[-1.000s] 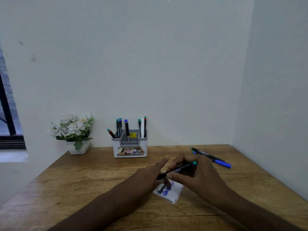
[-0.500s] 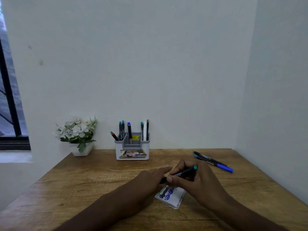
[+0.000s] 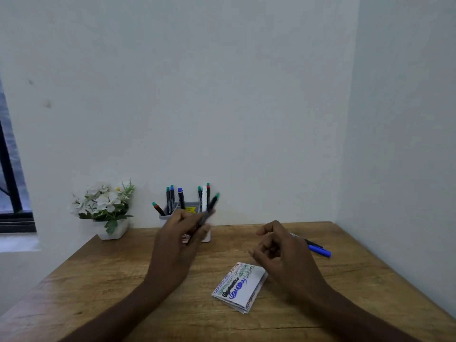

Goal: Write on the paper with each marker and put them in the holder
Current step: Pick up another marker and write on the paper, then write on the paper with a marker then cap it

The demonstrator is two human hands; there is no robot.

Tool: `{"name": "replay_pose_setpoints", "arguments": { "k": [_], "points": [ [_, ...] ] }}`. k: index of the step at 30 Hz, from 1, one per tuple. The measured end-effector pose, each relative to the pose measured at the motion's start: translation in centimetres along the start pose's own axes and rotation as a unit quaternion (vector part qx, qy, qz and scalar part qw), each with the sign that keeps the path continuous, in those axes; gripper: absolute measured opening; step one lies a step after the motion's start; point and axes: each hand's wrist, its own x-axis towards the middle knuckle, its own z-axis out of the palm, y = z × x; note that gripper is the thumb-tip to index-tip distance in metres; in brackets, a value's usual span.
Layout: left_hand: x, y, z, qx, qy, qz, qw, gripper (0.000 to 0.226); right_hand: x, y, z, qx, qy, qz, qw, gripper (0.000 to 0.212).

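Observation:
My left hand [image 3: 179,239] is raised in front of the grey and white holder [image 3: 207,236] and grips a black marker with a green cap [image 3: 212,202], cap end pointing up over the holder's right side. Several markers [image 3: 181,199] stand in the holder. My right hand [image 3: 280,251] hovers above the table with curled, parted fingers and holds nothing. The folded white paper [image 3: 240,286], covered in coloured scribbles, lies uncovered below and between both hands. Two markers, one with a blue cap [image 3: 319,251], lie on the table to the right, partly hidden behind my right hand.
A white pot of white flowers [image 3: 106,211] stands at the back left of the wooden table [image 3: 98,280]. White walls close the back and the right side. A dark window frame [image 3: 9,188] is at the far left.
Both hands held the green-capped marker over the paper before. Now my left hand has carried it up and away to the holder, and my right hand has let go. The paper is uncovered.

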Motion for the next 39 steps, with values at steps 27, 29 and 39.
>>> {"name": "replay_pose_setpoints", "arguments": {
  "k": [27, 29, 39],
  "points": [
    [7.0, -6.1, 4.4, 0.177, -0.025, -0.018, 0.984, 0.052, 1.6, 3.9, -1.7, -0.148, 0.004, 0.011, 0.989, 0.009],
    [5.7, -4.4, 3.1, 0.180, -0.067, 0.009, 0.981, 0.037, 2.1, 4.8, -2.6, -0.183, 0.012, 0.019, 0.983, 0.013],
    [-4.0, 0.3, 0.1, 0.109, -0.342, -0.015, 0.933, 0.054, 3.0, 7.5, -4.3, -0.366, -0.035, 0.081, 0.926, 0.018]
  ]
}}
